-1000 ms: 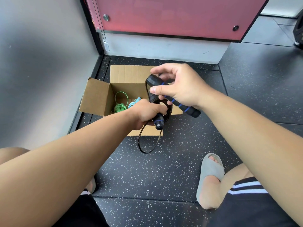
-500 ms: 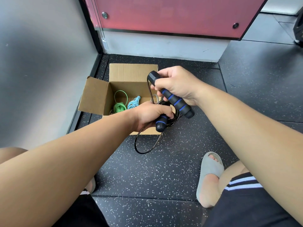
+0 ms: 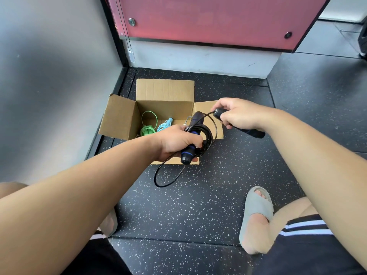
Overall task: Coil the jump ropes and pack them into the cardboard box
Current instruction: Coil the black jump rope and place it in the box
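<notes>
Right hand moved its handle rightward; left fingers grip coil.

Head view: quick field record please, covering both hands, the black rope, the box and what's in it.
left hand: grips one black-and-blue handle together with the coiled cord
right hand: grips the other handle, right of the coil
black jump rope: mostly coiled; one loose loop hangs below the left hand
cardboard box: open on the floor, flaps out
in box: green rope, light blue rope
black rope packed: not yet
</notes>
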